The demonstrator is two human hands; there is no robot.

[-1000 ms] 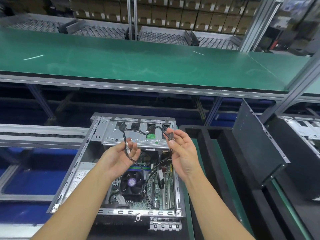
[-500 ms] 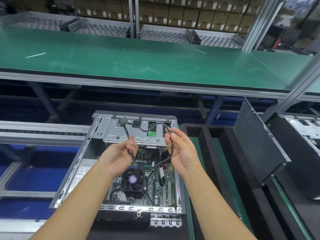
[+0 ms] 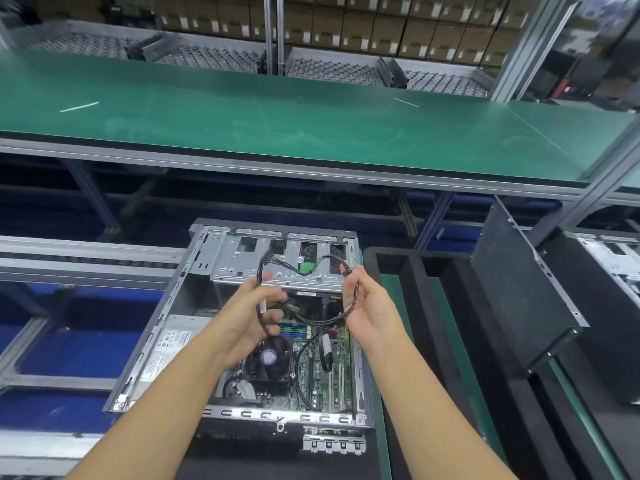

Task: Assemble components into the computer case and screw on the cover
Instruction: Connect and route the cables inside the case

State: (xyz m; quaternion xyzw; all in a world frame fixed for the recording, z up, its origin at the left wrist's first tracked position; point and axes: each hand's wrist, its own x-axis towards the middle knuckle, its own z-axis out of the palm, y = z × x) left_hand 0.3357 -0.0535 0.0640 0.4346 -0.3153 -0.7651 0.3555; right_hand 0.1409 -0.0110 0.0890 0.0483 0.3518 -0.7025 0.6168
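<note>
In the lower middle of the frame, above the open computer case (image 3: 152, 341), both hands hold a thin black cable (image 3: 257, 285) in a loose loop. The left hand (image 3: 249, 320) has its fingers curled round one run of it, and the right hand (image 3: 369, 311) pinches the other run near the fingertips, the strands trailing down past its palm. The cable looks light and limp; it will sag and snag on the drive cage (image 3: 277, 271) or droop toward the fan (image 3: 268, 358) if left slack. It is best held close behind the connector (image 3: 268, 252) — the stiff part — and not by the wire, since pulling on the strands could strain the joint. The motherboard (image 3: 322, 368) beneath is delicate, so any plug should probably go in straight. The black cover (image 3: 519, 299) leans at right, not yet fitted.
</note>
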